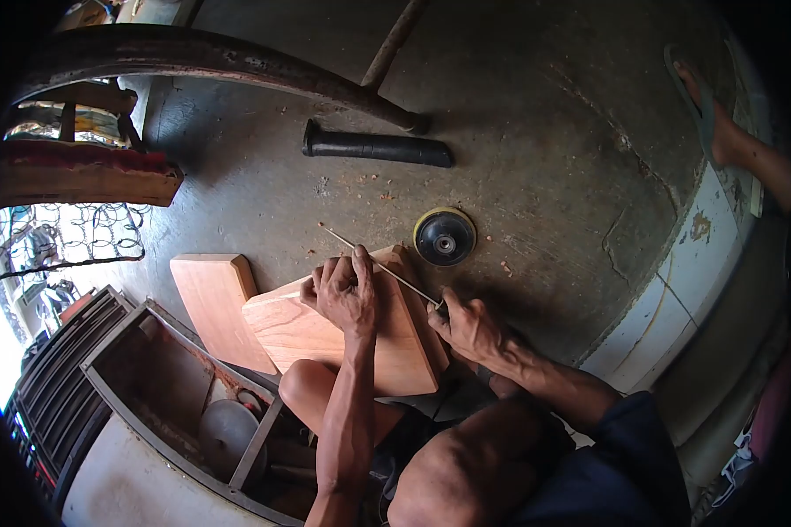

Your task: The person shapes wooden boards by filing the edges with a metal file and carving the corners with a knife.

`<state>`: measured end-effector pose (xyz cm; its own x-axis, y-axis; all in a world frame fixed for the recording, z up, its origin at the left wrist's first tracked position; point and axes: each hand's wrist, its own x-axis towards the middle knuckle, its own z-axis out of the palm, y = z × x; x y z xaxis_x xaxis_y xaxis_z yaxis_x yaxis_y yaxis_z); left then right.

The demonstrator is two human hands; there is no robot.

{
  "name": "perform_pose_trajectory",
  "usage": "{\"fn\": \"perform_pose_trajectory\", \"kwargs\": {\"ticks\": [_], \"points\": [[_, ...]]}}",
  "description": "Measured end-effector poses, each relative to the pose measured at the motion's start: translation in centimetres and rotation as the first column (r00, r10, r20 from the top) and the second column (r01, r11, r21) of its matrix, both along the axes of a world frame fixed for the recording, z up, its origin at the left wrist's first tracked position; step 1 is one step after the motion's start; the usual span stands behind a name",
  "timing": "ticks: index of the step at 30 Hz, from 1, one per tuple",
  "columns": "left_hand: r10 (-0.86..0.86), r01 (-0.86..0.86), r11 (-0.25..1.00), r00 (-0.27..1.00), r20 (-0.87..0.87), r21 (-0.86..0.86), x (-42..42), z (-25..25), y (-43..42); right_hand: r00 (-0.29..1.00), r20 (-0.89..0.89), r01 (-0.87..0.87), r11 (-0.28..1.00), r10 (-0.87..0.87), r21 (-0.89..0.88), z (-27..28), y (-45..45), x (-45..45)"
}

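Observation:
A pale reddish wooden block [404,351] with angled edges rests against my knees. Across its upper edge lies a slim metal rod tool [404,279], a thin file or long screwdriver by its look. My right hand [470,329] is closed round its dark handle end, beside the block's right edge. My left hand [344,294] has its fingers curled over the block, with thumb and fingers closed at the rod near its far tip. A second wooden piece [211,303] sits to the left, partly behind the block. The exact contact under my left fingers is hidden.
A round black sanding pad [445,237] and a black tube-like piece [378,149] lie on the concrete floor among shavings. A curved bar frame [211,53] stands above left. An open metal box [158,386] is at lower left. Another person's foot [701,101] is at upper right.

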<state>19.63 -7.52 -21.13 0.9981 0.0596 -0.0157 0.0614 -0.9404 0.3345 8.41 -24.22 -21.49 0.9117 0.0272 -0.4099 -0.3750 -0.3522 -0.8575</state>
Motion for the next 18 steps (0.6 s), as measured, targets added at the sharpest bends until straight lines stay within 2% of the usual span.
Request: {"fn": "perform_pose_trajectory", "kwargs": {"ticks": [4,6,9,10,11,13,14,18], "points": [[0.054,-0.054,0.999,0.998,-0.034,-0.001,0.3,-0.2,0.0,0.996,0.080,-0.018,0.993,0.028,-0.119,0.3,0.7,0.9],[0.061,-0.059,0.998,0.996,-0.071,0.032,0.4,-0.1,0.2,0.995,-0.051,-0.090,0.991,0.086,-0.099,0.1,0.7,2.0],[0.050,-0.045,0.997,0.996,-0.070,0.065,0.4,0.0,0.1,0.992,-0.047,-0.120,0.990,0.116,-0.073,-0.9,1.4,4.1],[0.066,-0.064,0.997,0.997,-0.050,0.036,0.4,-0.4,0.1,0.997,0.055,-0.054,0.996,0.058,-0.065,-2.4,2.2,2.9],[0.089,-0.088,0.996,0.995,-0.046,0.011,0.3,-0.5,0.1,0.996,0.066,-0.047,0.997,0.052,-0.066,-2.1,1.9,2.6],[0.078,-0.078,0.997,0.996,-0.042,0.001,0.3,-0.2,0.0,0.997,-0.017,-0.075,0.996,0.074,-0.049,-1.0,1.0,1.7],[0.065,-0.065,0.998,0.997,-0.032,-0.002,0.4,-0.2,0.0,0.999,0.042,-0.015,1.000,0.015,0.012,-0.4,0.5,1.4],[0.045,-0.046,0.999,0.999,-0.027,-0.016,0.0,-0.2,0.2,0.994,-0.072,-0.090,0.995,0.088,-0.030,1.8,-1.1,1.0]]}}
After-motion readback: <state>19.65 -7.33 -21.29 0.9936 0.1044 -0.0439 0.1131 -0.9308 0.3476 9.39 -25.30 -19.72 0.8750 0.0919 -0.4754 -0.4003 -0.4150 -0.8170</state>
